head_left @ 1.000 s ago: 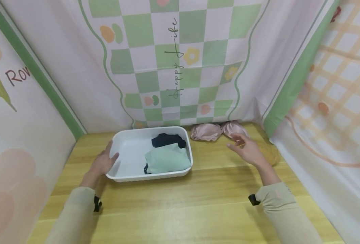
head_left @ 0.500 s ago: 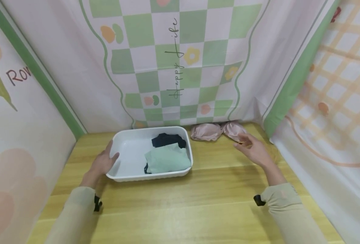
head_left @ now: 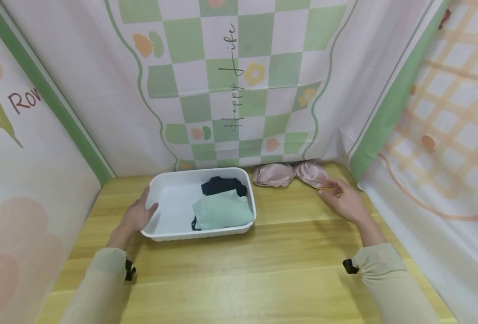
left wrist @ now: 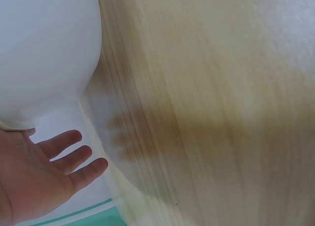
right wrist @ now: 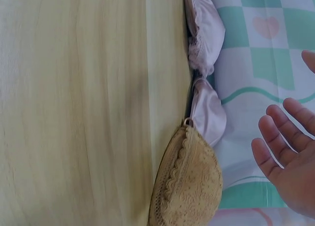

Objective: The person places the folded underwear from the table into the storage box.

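My left hand (head_left: 135, 218) holds the left rim of a white plastic tray (head_left: 170, 237), thumb hooked over the edge. Beneath the rim, several of its fingers (left wrist: 74, 162) stretch out loosely in the left wrist view. A folded mint-green cloth (head_left: 222, 210) lies in the tray's right part, over dark folded fabric (head_left: 224, 185). My right hand (head_left: 346, 202) hovers with relaxed, spread fingers over a tan lace bra (right wrist: 194, 181), which it mostly hides in the head view. Beyond that lies a pink satin bra (head_left: 274, 174), its two cups side by side against the curtain.
A green-and-white checked curtain (head_left: 255, 108) hangs along the back of the wooden table (head_left: 230, 279). Printed curtains also hang at the left (head_left: 32, 189) and right (head_left: 437, 234) sides.
My right hand has shifted to the right and slightly nearer, over the tan bra. My left hand and the tray have stayed in place.
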### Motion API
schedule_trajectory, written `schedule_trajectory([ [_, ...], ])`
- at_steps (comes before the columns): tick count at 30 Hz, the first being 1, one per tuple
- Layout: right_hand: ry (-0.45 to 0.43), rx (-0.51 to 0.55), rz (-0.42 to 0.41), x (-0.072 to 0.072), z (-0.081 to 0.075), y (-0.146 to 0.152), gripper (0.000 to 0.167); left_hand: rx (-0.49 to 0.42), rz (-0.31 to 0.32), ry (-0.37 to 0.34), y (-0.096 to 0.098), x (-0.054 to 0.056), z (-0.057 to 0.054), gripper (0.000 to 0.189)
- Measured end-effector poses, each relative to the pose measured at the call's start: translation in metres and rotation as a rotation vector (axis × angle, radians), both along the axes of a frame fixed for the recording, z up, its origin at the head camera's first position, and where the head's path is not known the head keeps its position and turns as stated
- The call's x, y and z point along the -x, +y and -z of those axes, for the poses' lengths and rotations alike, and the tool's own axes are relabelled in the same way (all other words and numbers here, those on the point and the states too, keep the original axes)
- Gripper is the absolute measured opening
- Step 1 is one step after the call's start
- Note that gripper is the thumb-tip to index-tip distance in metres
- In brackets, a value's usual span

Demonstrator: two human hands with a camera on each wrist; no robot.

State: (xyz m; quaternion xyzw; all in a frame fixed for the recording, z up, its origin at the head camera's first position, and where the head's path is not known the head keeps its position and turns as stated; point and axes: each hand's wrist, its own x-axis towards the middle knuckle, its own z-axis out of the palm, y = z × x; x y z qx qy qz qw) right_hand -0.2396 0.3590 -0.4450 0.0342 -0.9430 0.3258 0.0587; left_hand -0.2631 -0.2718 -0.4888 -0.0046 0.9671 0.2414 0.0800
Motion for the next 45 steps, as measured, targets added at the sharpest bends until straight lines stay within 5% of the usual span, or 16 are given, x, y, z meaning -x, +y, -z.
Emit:
schedule_trajectory([
  [12,0.002,0.019,0.041,0.001,0.003,0.02,0.071,-0.013,-0.01,-0.013,0.001,-0.001,-0.001,0.078],
  [27,-0.028,-0.084,0.134,0.006,0.012,0.049,0.08,-0.003,-0.013,-0.012,0.0,0.001,0.002,0.079],
  [45,-0.02,-0.143,0.138,0.009,0.029,0.069,0.076,0.002,-0.015,-0.009,0.0,0.002,0.001,0.078],
])
